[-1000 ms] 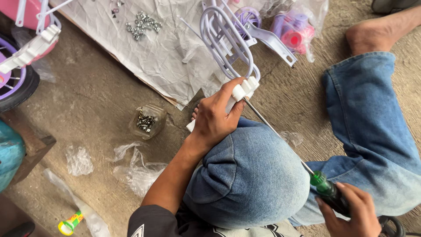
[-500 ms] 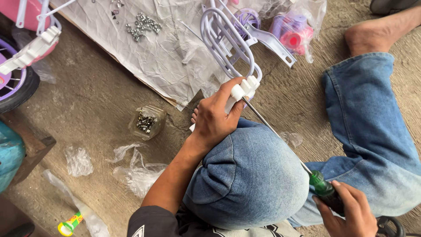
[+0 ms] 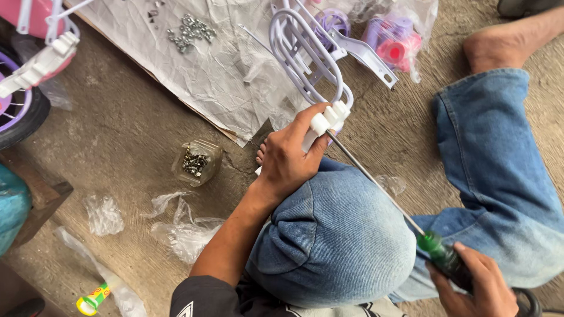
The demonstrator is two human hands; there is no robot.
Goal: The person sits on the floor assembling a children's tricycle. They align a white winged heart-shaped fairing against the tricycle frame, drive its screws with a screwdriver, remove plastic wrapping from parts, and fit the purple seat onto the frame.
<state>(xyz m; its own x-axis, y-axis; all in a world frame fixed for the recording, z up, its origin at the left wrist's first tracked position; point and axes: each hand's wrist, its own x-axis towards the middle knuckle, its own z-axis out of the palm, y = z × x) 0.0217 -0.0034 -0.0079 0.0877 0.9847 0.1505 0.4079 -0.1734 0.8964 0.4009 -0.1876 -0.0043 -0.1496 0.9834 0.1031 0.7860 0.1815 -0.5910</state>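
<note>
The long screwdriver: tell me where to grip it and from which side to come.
Grip the screwdriver by its thick green handle, coming from the lower right behind its butt end, as the right hand does. The thin bare shaft slants up-left to the white bracket that the left hand steadies, so only the handle likely offers turning purchase.

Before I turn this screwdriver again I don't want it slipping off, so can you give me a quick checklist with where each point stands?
1. Right hand gripping the green handle of the screwdriver: ok.
2. Left hand steadying the white bracket on the lavender wire frame: ok.
3. Tip seated in the screw head: cannot tell, the bracket hides it.
4. Shaft clear of the knee: ok, it passes beside it.
5. Spare screws in reach: ok, the clear bag of screws lies beside the left forearm.
</note>
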